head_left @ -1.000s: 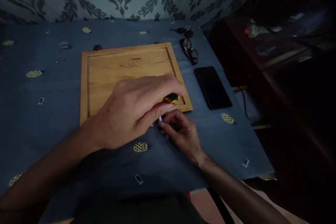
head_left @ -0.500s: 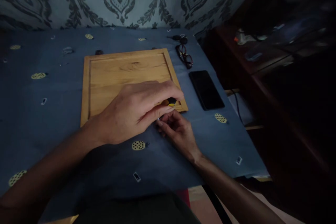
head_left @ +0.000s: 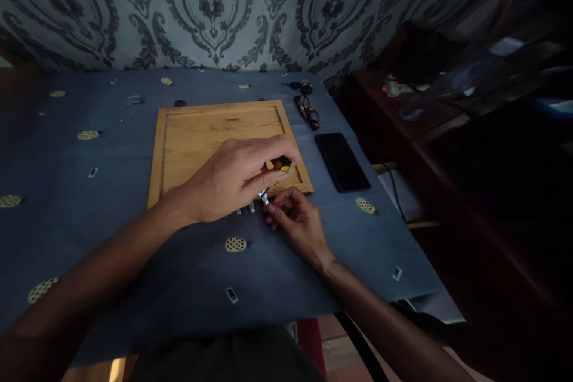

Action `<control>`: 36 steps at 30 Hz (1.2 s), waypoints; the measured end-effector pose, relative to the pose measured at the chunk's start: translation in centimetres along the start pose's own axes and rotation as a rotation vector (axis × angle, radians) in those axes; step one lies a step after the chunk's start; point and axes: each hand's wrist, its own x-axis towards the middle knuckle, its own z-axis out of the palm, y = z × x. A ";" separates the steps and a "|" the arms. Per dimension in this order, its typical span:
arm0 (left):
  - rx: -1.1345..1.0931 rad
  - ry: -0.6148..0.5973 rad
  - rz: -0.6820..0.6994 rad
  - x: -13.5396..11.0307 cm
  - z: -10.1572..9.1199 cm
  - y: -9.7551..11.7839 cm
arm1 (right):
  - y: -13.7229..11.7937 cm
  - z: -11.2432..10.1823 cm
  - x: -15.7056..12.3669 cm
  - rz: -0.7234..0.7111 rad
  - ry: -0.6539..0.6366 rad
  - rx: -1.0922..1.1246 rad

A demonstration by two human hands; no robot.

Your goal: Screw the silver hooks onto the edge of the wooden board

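Note:
Over the front right of a framed wooden board (head_left: 197, 137), my left hand (head_left: 233, 173) is curled around a black-and-yellow tool (head_left: 283, 165). Only the tool's rounded end shows well; its kind is hidden by the fingers. My right hand (head_left: 298, 221) is just below, thumb and fingertips pinching a small shiny metal piece (head_left: 264, 196) at the board's front edge. Several small metal pieces (head_left: 252, 208) stick out in a row along that edge, partly under my left hand. The two hands are close together.
Right of the board lie a black phone (head_left: 342, 162), eyeglasses (head_left: 308, 112) and a dark key (head_left: 301, 87). Small clear and metal bits (head_left: 133, 99) are on the blue pineapple-print cloth (head_left: 125, 262) at the back left. A dark red cabinet (head_left: 430, 161) stands to the right.
The view has shifted slightly. My left hand has tilted a little, and the shiny metal piece at my right fingertips and the row of metal pieces now show more clearly.

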 end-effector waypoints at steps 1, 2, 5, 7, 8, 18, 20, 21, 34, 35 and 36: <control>-0.007 -0.003 -0.004 0.0 0.0 0.0 | 0.0 0.0 0.0 0.005 -0.001 0.016; -0.011 -0.004 -0.008 0.1 0.1 -0.1 | 0.1 0.0 0.0 0.009 -0.003 0.029; -0.026 0.002 -0.002 0.2 0.2 -0.1 | 0.1 0.0 0.0 0.011 -0.001 0.052; -0.043 0.004 0.001 0.2 0.3 -0.1 | 0.1 -0.1 0.0 0.011 0.002 0.055; -0.052 0.003 0.002 0.3 0.4 0.0 | 0.1 -0.1 0.0 0.009 0.004 0.054; -0.016 -0.040 -0.002 0.5 0.5 0.5 | 0.1 -0.4 0.0 -0.063 0.065 -0.014; -0.013 -0.037 0.011 0.5 0.5 0.6 | 0.0 -0.6 0.0 -0.131 0.119 -0.083; -0.010 -0.037 0.015 0.4 0.5 0.6 | -0.3 -0.8 0.0 -0.175 0.148 -0.120; 0.187 0.097 0.098 0.3 1.0 1.1 | -5.8 -0.2 1.4 -0.486 -0.017 -0.173; 0.220 0.113 0.090 0.1 1.0 1.3 | -5.8 -0.1 1.4 -0.498 -0.002 -0.200; 0.263 0.138 0.079 -0.3 1.1 1.7 | -5.7 -0.1 1.4 -0.513 0.014 -0.230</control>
